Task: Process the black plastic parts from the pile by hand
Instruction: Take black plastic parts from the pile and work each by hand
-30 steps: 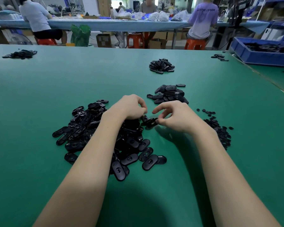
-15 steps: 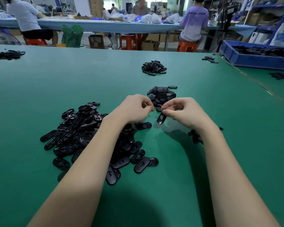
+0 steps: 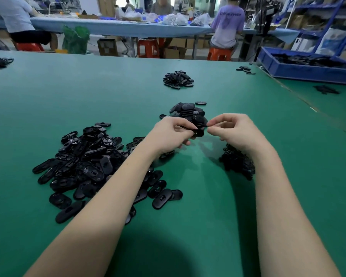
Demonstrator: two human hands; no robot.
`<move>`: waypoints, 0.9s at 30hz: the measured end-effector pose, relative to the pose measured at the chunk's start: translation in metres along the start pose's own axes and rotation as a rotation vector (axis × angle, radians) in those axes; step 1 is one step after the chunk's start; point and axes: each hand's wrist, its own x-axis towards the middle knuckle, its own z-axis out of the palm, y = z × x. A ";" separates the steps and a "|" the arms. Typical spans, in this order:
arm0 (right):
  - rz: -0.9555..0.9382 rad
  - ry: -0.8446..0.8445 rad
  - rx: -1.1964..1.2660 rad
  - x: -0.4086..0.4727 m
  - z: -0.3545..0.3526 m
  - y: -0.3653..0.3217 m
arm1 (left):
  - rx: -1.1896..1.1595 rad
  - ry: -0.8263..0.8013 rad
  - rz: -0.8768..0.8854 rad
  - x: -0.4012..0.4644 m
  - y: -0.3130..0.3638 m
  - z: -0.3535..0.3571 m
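Across the green table (image 3: 48,92), black part piles (image 3: 88,162); workers (image 3: 227,23) sit behind.

Big pile (image 3: 84,164) left, scraps (image 3: 238,162) right.

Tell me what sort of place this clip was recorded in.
Most likely a factory assembly or sorting floor. A long green worktable holds piles of black plastic parts, a blue bin holds more of them, and other workers sit on stools at a second bench behind.
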 end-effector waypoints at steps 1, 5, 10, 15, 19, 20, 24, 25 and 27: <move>0.030 0.043 -0.074 0.000 -0.004 0.002 | 0.010 0.018 0.001 0.000 0.000 0.000; 0.172 0.083 -0.335 -0.001 -0.015 0.008 | 0.045 0.036 0.006 0.001 -0.001 0.001; 0.259 0.004 -0.457 -0.007 -0.021 0.006 | 0.056 0.056 0.012 -0.001 -0.002 0.005; 0.312 0.006 -0.476 -0.011 -0.020 0.006 | 0.020 0.052 -0.013 -0.001 -0.001 0.005; 0.311 -0.005 -0.526 -0.009 -0.018 0.007 | 0.095 0.079 -0.050 0.002 -0.003 0.004; 0.301 -0.009 -0.523 -0.008 -0.017 0.007 | 0.089 0.079 -0.058 0.003 -0.004 0.003; 0.170 -0.010 -0.301 -0.005 -0.012 0.007 | 0.070 0.098 -0.056 0.006 -0.006 0.001; 0.138 -0.007 -0.227 -0.005 -0.010 0.005 | 0.072 0.109 -0.049 0.007 -0.007 0.001; 0.099 -0.018 -0.106 -0.005 -0.002 0.001 | 0.079 0.128 -0.026 0.008 -0.008 0.001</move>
